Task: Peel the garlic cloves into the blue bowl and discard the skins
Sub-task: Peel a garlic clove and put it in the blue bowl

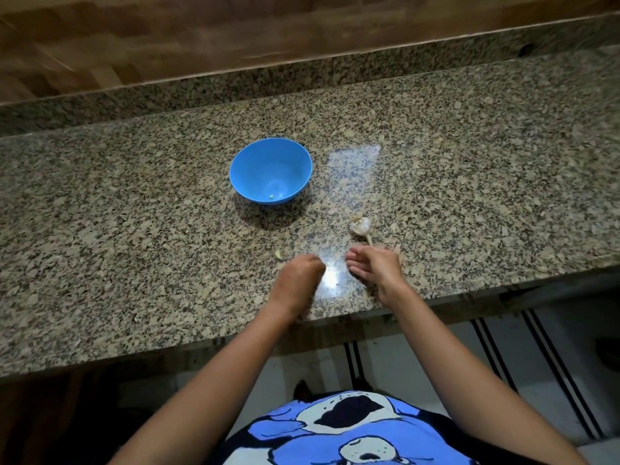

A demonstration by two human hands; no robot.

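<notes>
I see the garlic bulb (361,226) lying on its side on the desk (134,213), its dry stem pointing toward the near edge. It sits just beyond my right hand (377,268) and is not touched by it. The blue bowl (271,169) stands upright to the left of the bulb and farther back, apart from it. One small pale bit (271,196) rests at the bottom of the bowl; it is too small for me to say whether it is a peeled clove. A loose pale piece (278,254), clove or skin, lies on the desk just beyond my left hand (299,276).

My hands are low over the desk near its front edge, close to each other with a gap between them where the stone reflects a bright light. The left hand shows its back to the camera with its fingers curled under. It is blurred, and I cannot tell whether it grips anything. The right hand has its fingers stretched out toward the left, relaxed, and I see nothing in it.

The desk is speckled granite with a raised strip of the same stone at the back, below a wooden wall (201,35). Below the front edge I see a pale floor (419,364) with dark stripes, and my blue printed shirt (349,431).
</notes>
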